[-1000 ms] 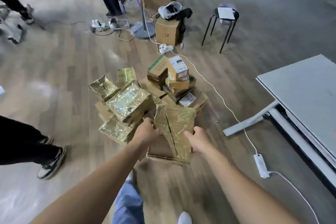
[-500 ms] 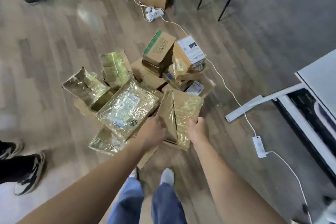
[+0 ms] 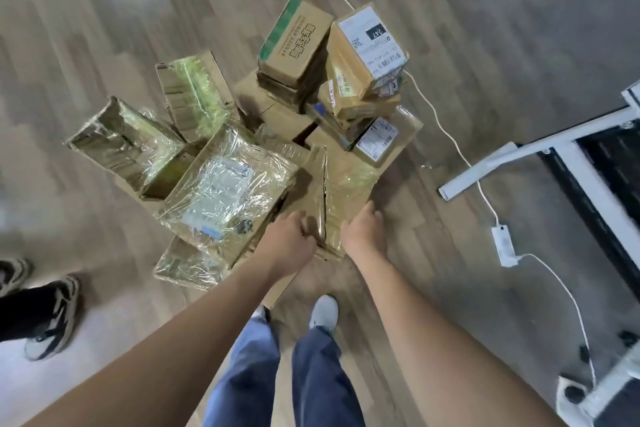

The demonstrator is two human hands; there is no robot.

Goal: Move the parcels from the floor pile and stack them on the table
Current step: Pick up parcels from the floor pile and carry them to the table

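Cardboard parcel (image 3: 341,189) sits between left hand (image 3: 290,242) and right hand (image 3: 364,233) fingers (image 3: 374,218).

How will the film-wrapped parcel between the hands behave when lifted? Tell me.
The film-wrapped parcel, held by the left hand and right hand, is probably stiff: it looks like flat cardboard with straight edges. Its glossy wrap may be slippery. The clear-wrapped box lies right beside it, perhaps touching, so that neighbour might shift.
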